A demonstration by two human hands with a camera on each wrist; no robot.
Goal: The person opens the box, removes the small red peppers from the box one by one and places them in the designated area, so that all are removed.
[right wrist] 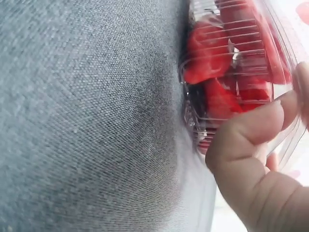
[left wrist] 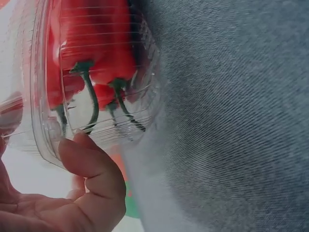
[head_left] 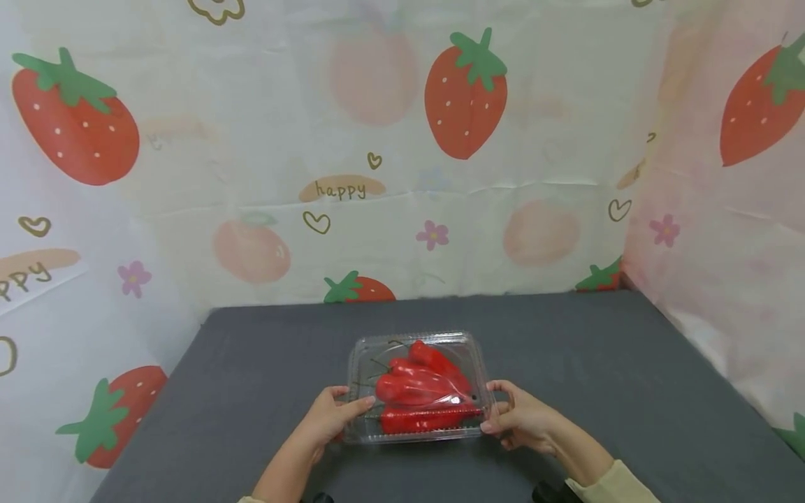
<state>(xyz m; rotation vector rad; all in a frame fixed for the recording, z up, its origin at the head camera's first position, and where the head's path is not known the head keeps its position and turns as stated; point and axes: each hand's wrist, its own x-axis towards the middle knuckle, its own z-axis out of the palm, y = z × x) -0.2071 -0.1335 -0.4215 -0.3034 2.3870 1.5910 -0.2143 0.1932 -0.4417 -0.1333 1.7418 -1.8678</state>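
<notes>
Two hands: left hand (head_left: 327, 417) and right hand (head_left: 518, 417) flank the clear plastic clamshell box (head_left: 418, 386), fingers curled on its near corners, thumbs over the lid edge.
Box position: rests on the grey fabric-covered surface (head_left: 629, 391), near the front edge, lid closed.
Contents: long red peppers with dark green stems (head_left: 423, 385), packed tight.
Risk: thin walls may buckle under a hard squeeze, popping the lid.
Backdrop: strawberry-print sheet (head_left: 465, 98) behind.
</notes>
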